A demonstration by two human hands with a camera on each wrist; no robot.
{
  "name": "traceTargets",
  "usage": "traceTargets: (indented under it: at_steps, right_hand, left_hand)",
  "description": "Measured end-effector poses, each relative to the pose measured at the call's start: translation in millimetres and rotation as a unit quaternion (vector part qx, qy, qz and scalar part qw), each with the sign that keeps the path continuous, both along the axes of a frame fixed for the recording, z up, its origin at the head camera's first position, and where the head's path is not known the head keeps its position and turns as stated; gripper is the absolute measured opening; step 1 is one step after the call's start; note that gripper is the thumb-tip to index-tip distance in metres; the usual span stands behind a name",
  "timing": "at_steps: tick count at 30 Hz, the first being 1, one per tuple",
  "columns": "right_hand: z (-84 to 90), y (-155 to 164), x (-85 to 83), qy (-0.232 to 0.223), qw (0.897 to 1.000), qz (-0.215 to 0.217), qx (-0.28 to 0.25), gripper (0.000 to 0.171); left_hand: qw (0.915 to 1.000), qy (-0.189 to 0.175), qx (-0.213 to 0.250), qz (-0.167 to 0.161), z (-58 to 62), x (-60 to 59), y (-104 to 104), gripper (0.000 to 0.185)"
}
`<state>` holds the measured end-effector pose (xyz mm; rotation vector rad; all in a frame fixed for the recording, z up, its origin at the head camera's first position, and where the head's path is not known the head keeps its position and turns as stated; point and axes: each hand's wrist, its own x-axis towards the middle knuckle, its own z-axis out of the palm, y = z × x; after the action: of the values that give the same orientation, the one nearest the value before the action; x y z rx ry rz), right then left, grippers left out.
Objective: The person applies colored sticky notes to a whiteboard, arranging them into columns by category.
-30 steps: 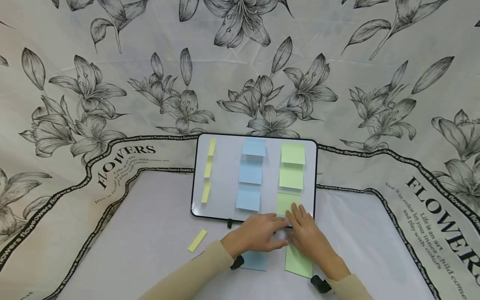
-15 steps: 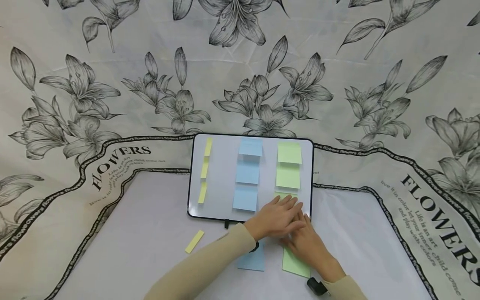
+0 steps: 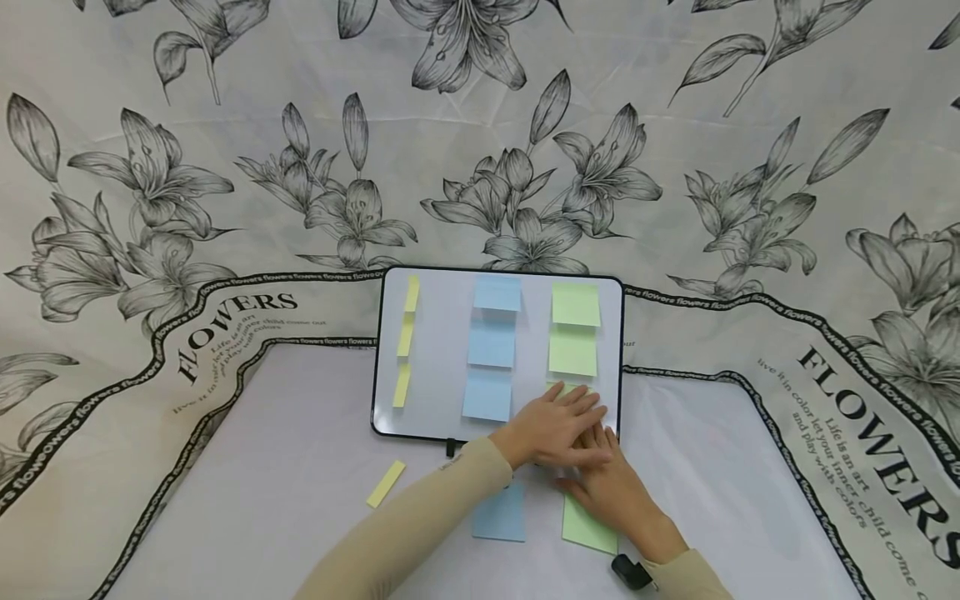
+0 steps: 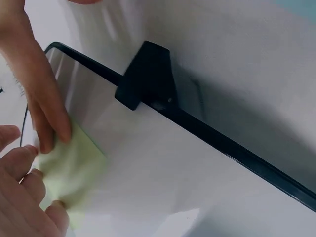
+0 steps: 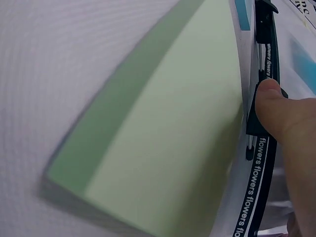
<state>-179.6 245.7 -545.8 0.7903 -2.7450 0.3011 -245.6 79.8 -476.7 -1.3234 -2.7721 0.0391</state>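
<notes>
So, going left to right across the whiteboard: yellow strip column at 9 o'clock has three strips up, blue column in the middle has three blue notes up, green column at 3 o'clock has two green notes fully showing and a third green note at the board's 5 o'clock corner, mostly under the hands. Judging by that, the grid is near done; the third green looks like the one being seated now. Left hand lies flat on it, fingers straight and together, pressing; the left wrist view shows fingertips on the pale green paper just inside the black frame. Right hand sits just below at 5 o'clock, fingers relaxed and straight, holding nothing, thumb against the board's lower frame edge, palm over the top of the green pad. Left over on the table: one loose yellow strip at 7 o'clock of the board, a blue pad at 6 o'clock, the green pad beside it, well apart from the strip. Edges: the note is close to the right and bottom frame, little margin there; the stand foot juts from the bottom edge near the blue pad. Open room: bare table left and right of the board, and bare board between the columns.
</notes>
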Motion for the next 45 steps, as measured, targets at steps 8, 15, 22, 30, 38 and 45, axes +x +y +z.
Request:
traceTargets:
  at_steps: [8, 15, 22, 30, 38, 45]
  right_hand:
    - [-0.3, -1.2, 0.5, 0.009, 1.000, 0.000, 0.017, 0.099]
    - [1.7, -1.1, -0.2, 0.009, 1.000, 0.009, 0.027, 0.094]
    - [4.2, -1.6, 0.2, 0.010, 1.000, 0.012, 0.015, 0.094]
    - [3.8, -1.1, 0.2, 0.014, 1.000, 0.012, 0.013, 0.093]
    - [2.0, 0.4, -1.1, -0.015, 1.000, 0.008, 0.010, 0.092]
    - [0.0, 1.8, -3.0, 0.001, 1.000, 0.010, 0.009, 0.094]
  left_hand:
    - [0.9999, 0.013, -0.010, -0.001, -4.2, -0.3, 0.4, 0.079]
    - [0.9996, 0.023, -0.002, 0.019, -7.7, -0.7, 4.7, 0.074]
    - [0.9993, 0.030, 0.004, 0.023, -10.1, -2.2, 2.3, 0.071]
    - [0.9983, 0.046, -0.014, 0.032, -12.9, -1.8, 1.7, 0.074]
    - [0.9957, 0.067, -0.036, 0.053, -8.5, 1.6, 3.6, 0.072]
    - [0.9950, 0.069, -0.042, 0.059, -10.0, 1.4, 0.6, 0.073]
